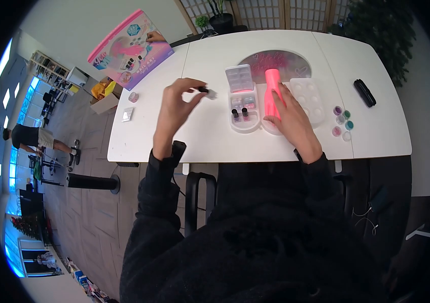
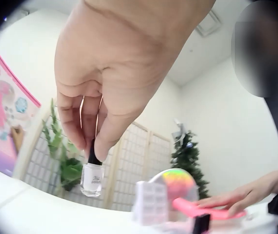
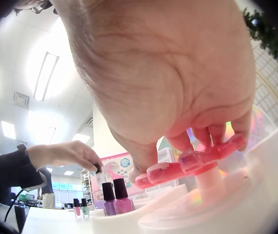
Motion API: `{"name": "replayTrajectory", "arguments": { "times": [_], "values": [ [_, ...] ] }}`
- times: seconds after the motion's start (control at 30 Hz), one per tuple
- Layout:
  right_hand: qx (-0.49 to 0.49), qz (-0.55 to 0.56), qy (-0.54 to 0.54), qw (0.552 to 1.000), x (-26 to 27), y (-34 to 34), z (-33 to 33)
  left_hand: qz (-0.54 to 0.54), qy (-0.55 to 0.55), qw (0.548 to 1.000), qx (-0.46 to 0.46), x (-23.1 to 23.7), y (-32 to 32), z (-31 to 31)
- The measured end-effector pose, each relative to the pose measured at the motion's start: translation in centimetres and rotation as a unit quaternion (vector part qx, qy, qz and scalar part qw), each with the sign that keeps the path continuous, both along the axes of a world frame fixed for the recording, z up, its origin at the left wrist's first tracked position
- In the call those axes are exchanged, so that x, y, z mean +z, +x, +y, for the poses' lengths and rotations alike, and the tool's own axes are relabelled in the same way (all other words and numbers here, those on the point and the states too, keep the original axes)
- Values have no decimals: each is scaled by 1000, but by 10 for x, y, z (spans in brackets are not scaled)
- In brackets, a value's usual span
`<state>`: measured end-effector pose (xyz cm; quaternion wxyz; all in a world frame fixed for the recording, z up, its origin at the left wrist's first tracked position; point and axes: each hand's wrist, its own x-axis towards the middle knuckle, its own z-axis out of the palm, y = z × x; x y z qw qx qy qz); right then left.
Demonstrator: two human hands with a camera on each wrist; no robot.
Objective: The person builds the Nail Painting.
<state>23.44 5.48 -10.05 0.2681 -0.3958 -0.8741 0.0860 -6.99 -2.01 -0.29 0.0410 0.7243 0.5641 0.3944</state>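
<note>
Fingertips of the left hand [image 1: 175, 107] are closed on a small black-capped bottle [image 1: 212, 95] in the head view, held to the left of the pink hand form [image 1: 270, 91]. The right hand [image 1: 296, 121] lies over that form, fingers fairly straight and slightly spread. Just left of the form is a white case [image 1: 245, 128] with its compartmented lid raised; a palette with round wells [image 1: 310, 98] is just right. Behind the form lies an oval plate [image 1: 296, 59]; small pots [image 1: 346, 124] and a black pouch [image 1: 364, 93] are farther right, and a printed box [image 1: 131, 50] is well to its left.

From the left wrist, the bottle hangs upright, its clear glass bearing a label, thumb and fingertips clamped on the cap.

From the right wrist, fingers and thumb touch the form, which sits on a white stem [image 3: 210, 184]. Whether they press firmly I cannot tell. A purple bottle [image 3: 109, 204] and a pink bottle [image 3: 122, 199] stand left of the form.
</note>
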Motion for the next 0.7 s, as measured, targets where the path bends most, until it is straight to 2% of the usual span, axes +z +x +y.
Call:
{"name": "replayTrajectory", "arguments": {
  "times": [0.07,0.1,0.23,0.37,0.7],
  "values": [
    [2,4,5,1000,-1,0,0,21,-28,998,-53,9,40,-9],
    [2,8,12,1000,-2,1,0,39,-8,995,-96,6,54,-9],
    [-3,12,-1,1000,-3,1,1,62,-37,988,-139,-26,82,1],
    [-7,7,-10,1000,-4,0,1,139,-3,983,-116,-49,84,18],
    [-8,0,3,1000,-5,0,1,178,-32,980,-87,-61,88,22]
  ]
}}
